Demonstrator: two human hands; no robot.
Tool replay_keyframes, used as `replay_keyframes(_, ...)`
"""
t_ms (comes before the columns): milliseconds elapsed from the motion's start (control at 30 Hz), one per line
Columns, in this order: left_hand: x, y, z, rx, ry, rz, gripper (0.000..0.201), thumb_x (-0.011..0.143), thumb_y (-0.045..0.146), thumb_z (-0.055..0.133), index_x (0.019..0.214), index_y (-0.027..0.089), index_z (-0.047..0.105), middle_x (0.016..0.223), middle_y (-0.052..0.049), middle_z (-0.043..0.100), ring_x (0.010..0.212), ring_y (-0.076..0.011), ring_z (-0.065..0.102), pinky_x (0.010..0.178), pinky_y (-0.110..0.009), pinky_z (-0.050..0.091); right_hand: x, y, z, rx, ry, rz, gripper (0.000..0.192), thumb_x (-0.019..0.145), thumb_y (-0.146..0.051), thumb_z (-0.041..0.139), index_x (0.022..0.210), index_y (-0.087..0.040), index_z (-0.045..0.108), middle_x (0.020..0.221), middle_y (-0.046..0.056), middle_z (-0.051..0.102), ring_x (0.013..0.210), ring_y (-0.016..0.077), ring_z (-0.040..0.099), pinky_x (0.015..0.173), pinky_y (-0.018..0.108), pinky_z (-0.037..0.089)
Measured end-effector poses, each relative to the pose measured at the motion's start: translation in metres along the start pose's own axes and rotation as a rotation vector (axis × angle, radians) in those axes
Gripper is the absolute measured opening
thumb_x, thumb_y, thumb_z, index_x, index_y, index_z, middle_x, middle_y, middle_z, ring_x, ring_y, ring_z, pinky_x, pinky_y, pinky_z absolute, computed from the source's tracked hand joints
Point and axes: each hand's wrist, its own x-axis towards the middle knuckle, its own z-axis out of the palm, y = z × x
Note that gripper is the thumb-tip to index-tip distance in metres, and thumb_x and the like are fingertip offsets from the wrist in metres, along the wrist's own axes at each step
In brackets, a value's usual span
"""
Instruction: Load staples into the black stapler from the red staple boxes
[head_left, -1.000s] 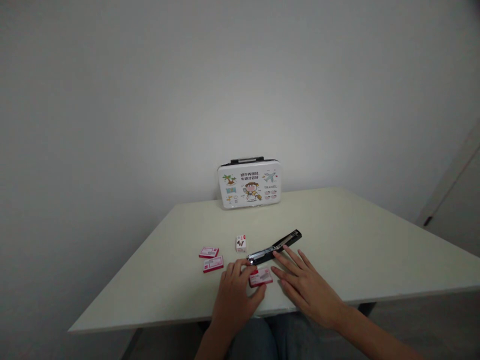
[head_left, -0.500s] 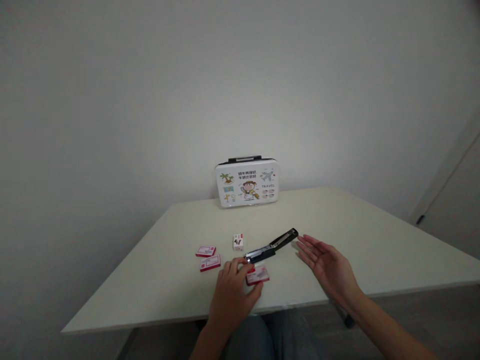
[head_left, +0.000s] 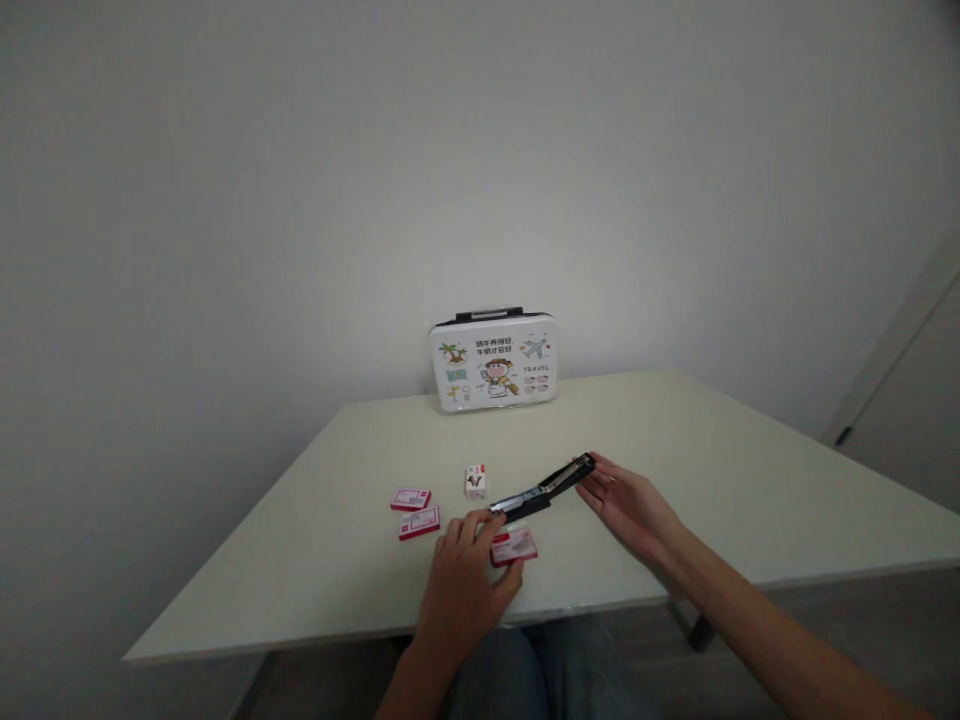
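At stapler (head_left: 541, 489), right-hand fingers (head_left: 592, 484) loosely spread, touching it.

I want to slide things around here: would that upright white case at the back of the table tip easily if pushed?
Probably yes. The white case stands on its narrow edge, taller than it is deep, so a push near the top handle would likely topple it. It sits close to the wall, which may catch a backward fall. Its rigid-looking shell should slide rather than flex if pushed low.

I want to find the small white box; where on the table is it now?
In the head view the small white box stands mid-table, just left of the black stapler and right of two red boxes.
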Motion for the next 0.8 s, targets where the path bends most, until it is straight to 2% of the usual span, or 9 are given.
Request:
replay_keyframes(200, 0.001, 0.002, -0.003, 0.004, -0.028, -0.027, 0.05, 0.083, 0.03, 0.069, 0.132, 0.031, 0.057, 0.127, -0.005, 0.058, 0.111, -0.0282, 0.053, 0.093, -0.042, 0.046, 0.015, 0.008, 0.038, -0.302, -0.096, -0.083, 0.047, 0.081, -0.037, 0.081, 0.121, -0.019, 0.063, 0.124, 0.009, 0.068, 0.121, 0.0244, 0.061, 0.112, 0.042, 0.045)
replay_keyframes(400, 0.0, 0.003, -0.003, 0.027, -0.042, -0.046, 0.05, 0.085, 0.032, 0.068, 0.133, 0.032, 0.056, 0.13, -0.004, 0.056, 0.113, -0.0267, 0.052, 0.096, -0.041, 0.045, 0.023, 0.007, 0.074, -0.71, -0.238, -0.243, 0.05, 0.07, -0.05, 0.085, 0.105, -0.016, 0.071, 0.111, 0.01, 0.073, 0.109, 0.027, 0.066, 0.104, 0.044, 0.049)
replay_keyframes(500, 0.0, 0.003, -0.002, 0.043, -0.035, -0.047, 0.05, 0.085, 0.034, 0.068, 0.133, 0.031, 0.056, 0.131, -0.005, 0.056, 0.114, -0.0267, 0.052, 0.096, -0.041, 0.044, 0.026, 0.009, 0.083, -0.844, -0.292, -0.269, 0.049, 0.071, -0.053, 0.083, 0.104, -0.018, 0.072, 0.105, 0.008, 0.074, 0.1, 0.0256, 0.069, 0.094, 0.04, 0.053)
replay_keyframes(633, -0.001, 0.002, -0.001, 0.053, -0.024, -0.041, 0.051, 0.084, 0.034, 0.069, 0.133, 0.031, 0.056, 0.13, -0.005, 0.056, 0.114, -0.0272, 0.053, 0.095, -0.041, 0.045, 0.027, 0.014, 0.087, -1.076, -0.408, -0.326, 0.039, 0.078, -0.049, 0.078, 0.104, -0.02, 0.073, 0.098, 0.002, 0.074, 0.092, 0.0232, 0.068, 0.084, 0.033, 0.052)
replay_keyframes(800, -0.001, 0.001, 0.0, 0.039, -0.015, -0.046, 0.048, 0.083, 0.034, 0.07, 0.13, 0.03, 0.058, 0.128, -0.006, 0.057, 0.115, -0.0276, 0.052, 0.095, -0.042, 0.044, 0.029, 0.019, 0.092, -1.309, -0.416, -0.371, 0.037, 0.079, -0.051, 0.076, 0.103, -0.022, 0.075, 0.091, 0.0, 0.075, 0.084, 0.0213, 0.067, 0.077, 0.028, 0.049)
